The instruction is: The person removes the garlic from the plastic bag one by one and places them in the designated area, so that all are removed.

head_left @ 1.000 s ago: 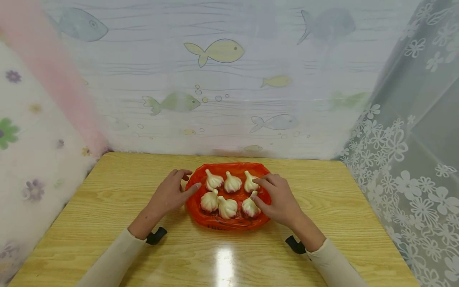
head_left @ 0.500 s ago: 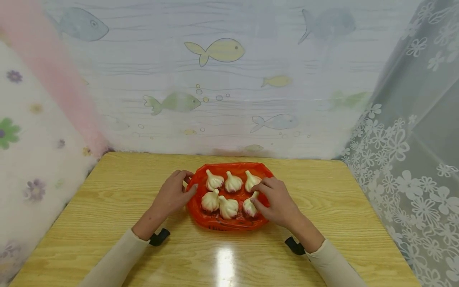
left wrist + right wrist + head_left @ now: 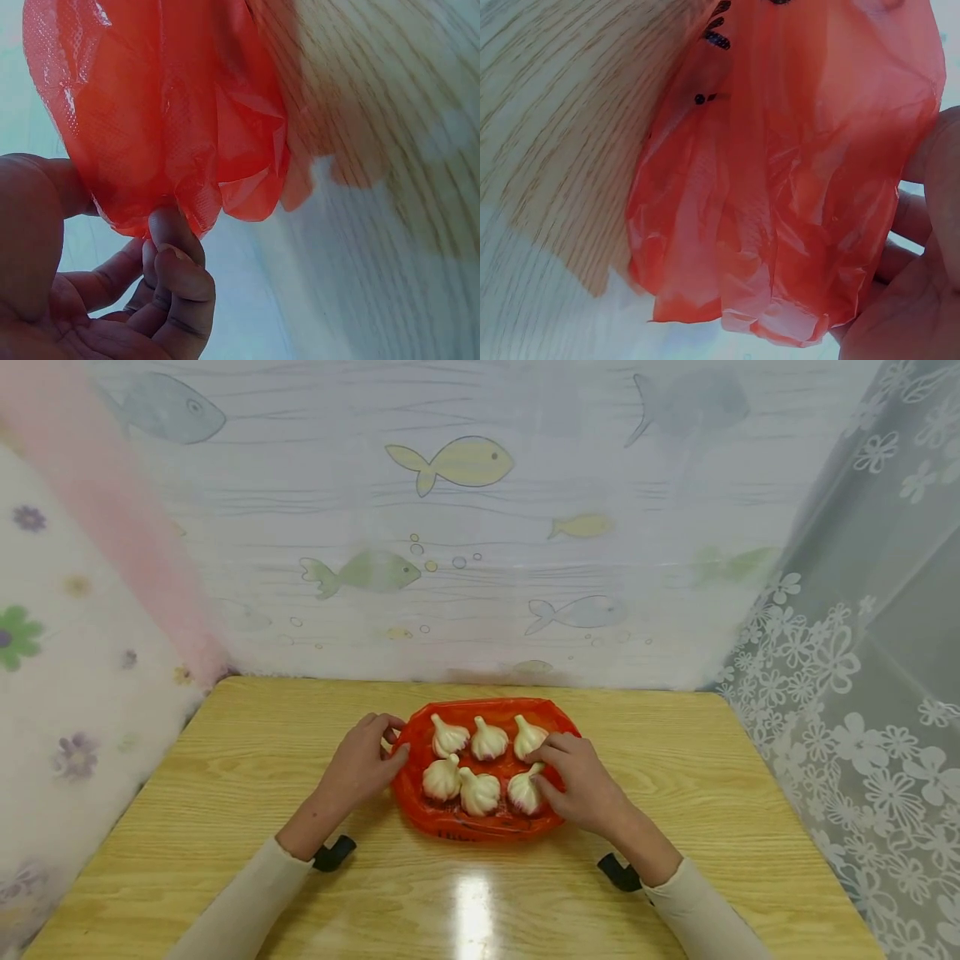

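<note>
- In the head view a red plastic bag (image 3: 480, 822) lies spread flat at the middle of the wooden worktop (image 3: 225, 793), just below the centre of the frame.
- Six garlic bulbs (image 3: 480, 792) sit on the bag in two rows of three, stems up, close together.
- The left hand (image 3: 358, 768) is at the bag's left edge; its fingers (image 3: 393, 758) are curled onto that edge, thumb towards the back corner.
- The right hand (image 3: 581, 781) is at the bag's right edge, with its fingers bent over the rim just beside the right-hand bulbs of both rows.
- Cream sleeves (image 3: 240, 906) cover both forearms, and a black strap shows at each wrist.
- The left wrist view gives what the head view cannot: the crinkled red film (image 3: 172, 112) fills the upper left of the frame, and a fold of it is pinched between fingertips (image 3: 169, 229) at the lower left. No bulb shows here.
- The right wrist view shows the film (image 3: 795, 172) bunched into folds across the right of the frame, with black print marks near the top; the palm (image 3: 907, 300) and curled fingers close on it from the lower right.
- Only the head view shows the fish-patterned sheet (image 3: 450, 464) behind the worktop and the flowered lace curtain (image 3: 847, 677) at the right.
</note>
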`<state>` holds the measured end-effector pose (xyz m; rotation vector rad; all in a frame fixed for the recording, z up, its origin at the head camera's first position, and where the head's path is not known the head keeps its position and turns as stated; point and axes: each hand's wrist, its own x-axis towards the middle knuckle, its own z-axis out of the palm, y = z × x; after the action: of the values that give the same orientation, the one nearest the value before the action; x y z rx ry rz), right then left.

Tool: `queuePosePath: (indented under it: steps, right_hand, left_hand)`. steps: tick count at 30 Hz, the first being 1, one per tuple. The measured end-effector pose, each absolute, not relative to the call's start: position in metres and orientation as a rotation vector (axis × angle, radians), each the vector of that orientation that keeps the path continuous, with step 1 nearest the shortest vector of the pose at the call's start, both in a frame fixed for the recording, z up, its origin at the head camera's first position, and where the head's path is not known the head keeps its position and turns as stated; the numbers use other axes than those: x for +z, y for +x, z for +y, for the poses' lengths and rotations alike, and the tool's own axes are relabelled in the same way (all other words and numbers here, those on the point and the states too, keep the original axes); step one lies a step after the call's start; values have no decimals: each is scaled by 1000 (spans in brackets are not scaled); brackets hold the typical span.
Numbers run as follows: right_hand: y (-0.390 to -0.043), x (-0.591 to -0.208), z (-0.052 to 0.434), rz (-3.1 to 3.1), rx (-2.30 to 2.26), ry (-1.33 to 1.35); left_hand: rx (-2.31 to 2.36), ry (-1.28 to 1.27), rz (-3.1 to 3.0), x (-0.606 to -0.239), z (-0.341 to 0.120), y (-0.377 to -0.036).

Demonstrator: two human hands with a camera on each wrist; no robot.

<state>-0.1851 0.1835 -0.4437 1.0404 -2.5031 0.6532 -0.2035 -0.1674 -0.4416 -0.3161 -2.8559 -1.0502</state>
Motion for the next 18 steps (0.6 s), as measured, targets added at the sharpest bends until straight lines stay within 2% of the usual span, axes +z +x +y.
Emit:
queuePosePath:
  steps: [18]
  right_hand:
    - [-178,-433,184,-2570,865,1036]
  left_hand:
    - [-1044,-308,-2863,-441,-168,-204]
